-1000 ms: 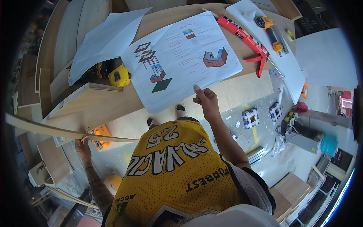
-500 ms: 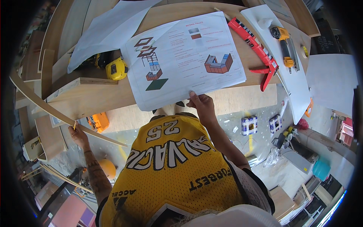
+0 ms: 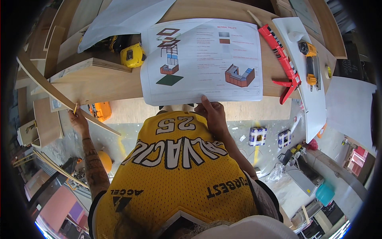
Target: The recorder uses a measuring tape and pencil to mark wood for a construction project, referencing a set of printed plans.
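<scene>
My right hand (image 3: 215, 115) pinches the near edge of a printed drawing sheet (image 3: 203, 55), thumb on top. On the sheet are small coloured pictures of a counter and its parts; it lies over the wooden workbench (image 3: 175, 14). Out to the left, my left hand (image 3: 79, 120) is closed round a yellow pencil (image 3: 75, 108). Its fingers are at a long thin wooden strip (image 3: 47, 85), which slants past the bench's near edge. Whether they also grip the strip I cannot tell.
A yellow tape measure (image 3: 133, 55) sits left of the sheet by a raised plywood piece (image 3: 93, 65). To the right lie a red caulking gun (image 3: 280, 59) and a white board (image 3: 308, 85) bearing a yellow-black tool (image 3: 310, 63). An orange case (image 3: 100, 111) is below the bench.
The sheet has turned and now lies squarer to me, with my right hand still on its edge. My view has shifted; my left hand, pencil and strip appear higher up.
</scene>
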Tool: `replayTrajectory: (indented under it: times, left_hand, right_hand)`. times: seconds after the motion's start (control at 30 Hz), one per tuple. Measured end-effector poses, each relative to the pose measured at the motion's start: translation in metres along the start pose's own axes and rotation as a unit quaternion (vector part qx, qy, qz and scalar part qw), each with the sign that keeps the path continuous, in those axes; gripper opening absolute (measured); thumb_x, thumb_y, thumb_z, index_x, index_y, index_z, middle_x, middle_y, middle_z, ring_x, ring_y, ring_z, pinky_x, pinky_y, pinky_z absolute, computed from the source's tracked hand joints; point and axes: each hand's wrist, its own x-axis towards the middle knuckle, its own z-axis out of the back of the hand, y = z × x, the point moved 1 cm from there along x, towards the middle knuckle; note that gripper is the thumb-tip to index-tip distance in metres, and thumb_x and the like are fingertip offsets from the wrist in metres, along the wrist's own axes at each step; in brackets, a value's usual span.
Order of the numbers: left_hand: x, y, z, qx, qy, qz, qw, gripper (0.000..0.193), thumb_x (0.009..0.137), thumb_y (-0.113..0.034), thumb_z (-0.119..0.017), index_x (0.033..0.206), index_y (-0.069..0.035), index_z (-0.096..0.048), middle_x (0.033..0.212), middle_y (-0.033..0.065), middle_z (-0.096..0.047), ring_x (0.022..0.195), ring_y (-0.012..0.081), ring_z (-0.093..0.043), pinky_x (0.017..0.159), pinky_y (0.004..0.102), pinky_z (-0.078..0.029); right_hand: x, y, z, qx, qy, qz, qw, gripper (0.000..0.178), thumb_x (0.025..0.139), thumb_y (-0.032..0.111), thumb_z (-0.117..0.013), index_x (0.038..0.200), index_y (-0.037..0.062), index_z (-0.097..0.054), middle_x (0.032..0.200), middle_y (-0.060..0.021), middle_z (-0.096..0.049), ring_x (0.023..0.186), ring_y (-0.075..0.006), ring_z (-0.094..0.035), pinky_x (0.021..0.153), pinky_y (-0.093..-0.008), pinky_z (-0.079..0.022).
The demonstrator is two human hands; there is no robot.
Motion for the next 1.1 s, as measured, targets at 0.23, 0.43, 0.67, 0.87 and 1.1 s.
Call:
replayTrajectory:
  times: [0.23,0.43,0.67,0.87,1.1]
  left_hand:
    - [0.000,-0.007,0.004,-0.035,-0.007,-0.010,0.999,0.028,0.105,-0.029,-0.065,0.119,-0.004,-0.066,0.109,0.0101,-0.072,0.096,0.0191,-0.067,0.085,0.0342,-0.052]
    - [0.004,-0.001,0.001,-0.025,-0.013,-0.012,1.000,0.030,0.105,-0.029,-0.066,0.117,-0.003,-0.064,0.106,0.0095,-0.072,0.094,0.0183,-0.066,0.084,0.0344,-0.053]
    - [0.004,0.001,-0.002,-0.016,-0.022,-0.005,1.000,0.029,0.104,-0.028,-0.066,0.117,-0.002,-0.064,0.103,0.0100,-0.071,0.090,0.0191,-0.065,0.082,0.0348,-0.053]
    - [0.003,-0.002,0.000,-0.004,-0.030,-0.020,0.999,0.032,0.104,-0.032,-0.066,0.113,-0.002,-0.064,0.095,0.0094,-0.069,0.084,0.0206,-0.063,0.078,0.0368,-0.052]
    - [0.003,-0.006,0.002,0.012,-0.020,0.008,1.000,0.033,0.104,-0.034,-0.066,0.114,-0.003,-0.064,0.099,0.0093,-0.071,0.088,0.0196,-0.066,0.080,0.0360,-0.053]
  right_hand:
    - [-0.002,-0.007,0.000,0.025,0.029,-0.003,0.999,0.038,0.102,0.036,-0.068,0.098,-0.0018,-0.069,0.086,-0.0083,-0.069,0.084,-0.0162,-0.066,0.088,-0.0333,-0.056]
    - [-0.007,-0.003,-0.001,-0.001,0.047,-0.006,0.999,0.038,0.103,0.034,-0.065,0.100,-0.0042,-0.068,0.089,-0.0097,-0.069,0.088,-0.0179,-0.066,0.090,-0.0333,-0.054]
    - [-0.004,-0.004,0.003,-0.124,0.131,-0.016,0.983,0.047,0.100,0.037,-0.069,0.116,-0.0071,-0.069,0.100,-0.0138,-0.072,0.096,-0.0204,-0.066,0.093,-0.0337,-0.052]
    - [-0.006,-0.009,-0.001,-0.317,0.120,0.038,0.940,0.050,0.097,0.036,-0.070,0.123,-0.0063,-0.069,0.110,-0.0177,-0.074,0.104,-0.0233,-0.070,0.094,-0.0359,-0.054]
    - [-0.002,-0.011,0.000,-0.398,0.105,0.022,0.911,0.051,0.096,0.034,-0.072,0.129,-0.0037,-0.069,0.122,-0.0224,-0.073,0.111,-0.0280,-0.072,0.093,-0.0380,-0.056]
